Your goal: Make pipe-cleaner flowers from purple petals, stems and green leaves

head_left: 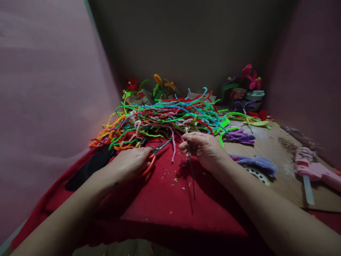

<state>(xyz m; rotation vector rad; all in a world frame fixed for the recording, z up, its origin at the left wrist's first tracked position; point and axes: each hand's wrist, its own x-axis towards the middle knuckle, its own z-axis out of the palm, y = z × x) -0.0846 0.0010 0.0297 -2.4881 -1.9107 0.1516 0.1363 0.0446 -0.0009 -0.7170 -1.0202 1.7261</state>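
Note:
My left hand [133, 160] is low over the red cloth, its fingers closed at the orange handle of a pair of scissors [152, 164]. The dark blades point away to the right, and part of the grip is hidden behind the hand. Between the thumb and fingers of my right hand [205, 146] is a thin green stem [191, 170], pinched near its top. Small white tips [187, 130] spread from the stem's upper end, while its lower end hangs above the cloth. Tiny cut bits [176, 180] are scattered between my hands.
A large heap of coloured pipe cleaners [170, 115] lies just beyond both hands. At left is a black flat object [89, 170]. Purple bundles [255, 164] and a pink glue gun [311, 165] rest on a board [282, 188] at right. Fuzzy flowers [253, 79] stand behind.

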